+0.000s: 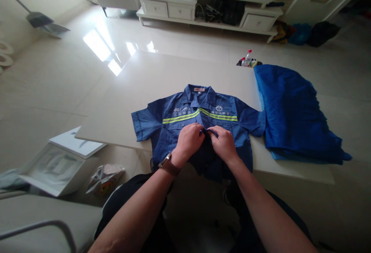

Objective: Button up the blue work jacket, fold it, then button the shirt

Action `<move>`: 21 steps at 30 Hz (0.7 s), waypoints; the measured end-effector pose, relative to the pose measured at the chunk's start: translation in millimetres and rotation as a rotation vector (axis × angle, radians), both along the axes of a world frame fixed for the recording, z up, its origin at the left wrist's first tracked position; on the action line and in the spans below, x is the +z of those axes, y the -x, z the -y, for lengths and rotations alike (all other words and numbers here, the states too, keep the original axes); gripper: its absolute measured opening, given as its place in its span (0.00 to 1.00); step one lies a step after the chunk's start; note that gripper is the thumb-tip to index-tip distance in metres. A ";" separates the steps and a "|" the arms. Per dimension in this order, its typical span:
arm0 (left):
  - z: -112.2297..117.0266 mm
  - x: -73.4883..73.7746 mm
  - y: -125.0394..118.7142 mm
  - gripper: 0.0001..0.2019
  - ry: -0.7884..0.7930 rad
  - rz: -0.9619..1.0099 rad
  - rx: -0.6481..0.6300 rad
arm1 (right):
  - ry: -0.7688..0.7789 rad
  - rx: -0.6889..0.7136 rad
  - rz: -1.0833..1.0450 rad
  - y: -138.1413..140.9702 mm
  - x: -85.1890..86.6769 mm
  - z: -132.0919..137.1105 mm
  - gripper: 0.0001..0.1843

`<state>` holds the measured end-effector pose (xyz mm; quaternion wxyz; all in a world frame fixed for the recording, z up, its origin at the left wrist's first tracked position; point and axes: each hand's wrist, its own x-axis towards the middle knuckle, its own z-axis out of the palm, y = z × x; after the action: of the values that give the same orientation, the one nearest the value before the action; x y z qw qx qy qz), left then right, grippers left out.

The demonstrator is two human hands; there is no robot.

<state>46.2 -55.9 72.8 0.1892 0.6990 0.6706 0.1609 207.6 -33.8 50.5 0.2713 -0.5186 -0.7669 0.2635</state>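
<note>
While hands [188,141] [223,143] pinch, shirt placket [205,121] between them

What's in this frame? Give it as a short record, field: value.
left hand: pinching the front placket of the blue short-sleeved work shirt
right hand: pinching the same placket, close beside the left hand
shirt: lying face up, collar away from the person, yellow reflective stripes across the chest
surface: white board
nearby: blue cloth heap on the board, right of the shirt
left wrist: wristwatch, brown strap
</note>
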 end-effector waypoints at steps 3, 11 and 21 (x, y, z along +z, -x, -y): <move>0.0 -0.4 -0.1 0.08 0.000 -0.002 -0.001 | -0.002 -0.003 -0.003 0.2 0.1 0.3 0.11; 0.3 0.1 0.4 0.08 -0.004 -0.008 -0.009 | 0.007 -0.006 0.007 0.6 -0.1 0.6 0.11; 1.0 -1.6 -0.3 0.07 -0.006 -0.010 -0.009 | 0.013 -0.011 0.006 0.4 -1.4 0.6 0.11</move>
<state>46.6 -56.9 71.2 0.1846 0.7034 0.6679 0.1584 207.2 -34.4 49.1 0.2672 -0.5254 -0.7631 0.2652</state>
